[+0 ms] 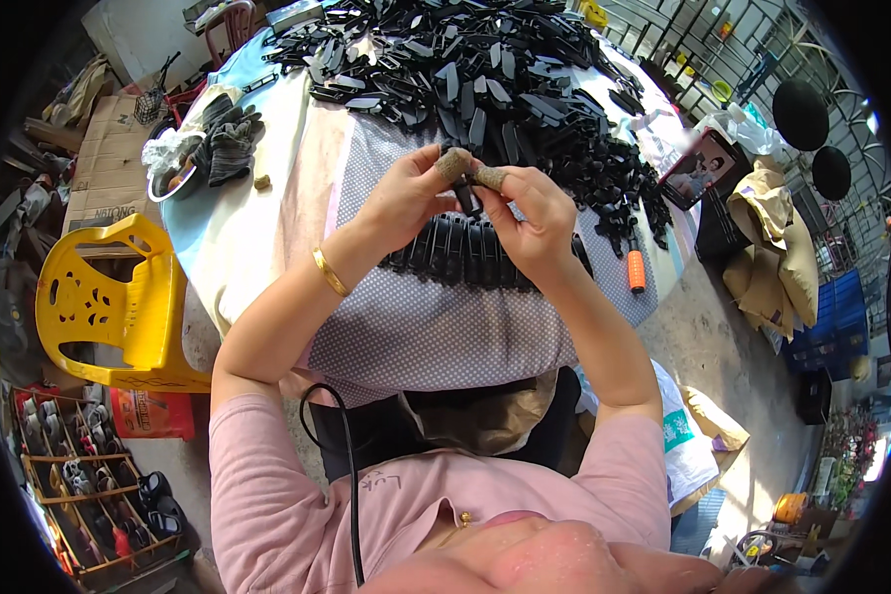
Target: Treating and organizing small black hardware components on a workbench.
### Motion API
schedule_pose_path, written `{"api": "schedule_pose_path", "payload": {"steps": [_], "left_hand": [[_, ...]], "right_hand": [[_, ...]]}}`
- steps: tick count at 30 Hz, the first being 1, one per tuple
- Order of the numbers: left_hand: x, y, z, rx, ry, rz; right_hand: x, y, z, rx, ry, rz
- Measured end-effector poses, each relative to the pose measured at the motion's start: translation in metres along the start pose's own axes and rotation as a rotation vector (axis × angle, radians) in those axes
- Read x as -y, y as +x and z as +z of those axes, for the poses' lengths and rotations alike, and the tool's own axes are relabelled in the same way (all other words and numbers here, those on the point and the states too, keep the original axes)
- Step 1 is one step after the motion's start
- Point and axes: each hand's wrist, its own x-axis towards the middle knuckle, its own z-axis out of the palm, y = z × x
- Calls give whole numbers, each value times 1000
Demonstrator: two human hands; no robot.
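I hold one small black plastic part between my left hand and my right hand.
Nearest me is the dotted cloth, and on it a row of black parts; beyond this, my two hands are close together, fingers narrow around the part, with cloth-like finger covers on some. I think these covers can make the grip less sure, so the part might slip and disturb the row. Farther is the big black pile; if bumped, it may slide.
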Motion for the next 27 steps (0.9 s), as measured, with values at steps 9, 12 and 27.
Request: {"api": "schedule_pose_path", "payload": {"steps": [9, 12, 27], "left_hand": [[-12, -16, 9, 69, -77, -126], [-9, -17, 6, 106, 30, -107], [-8, -16, 8, 82, 15, -114]], "right_hand": [[-11, -2, 0, 27, -151, 1], [-12, -2, 2, 16, -95, 76], [-6, 4, -4, -52, -38, 151]]}}
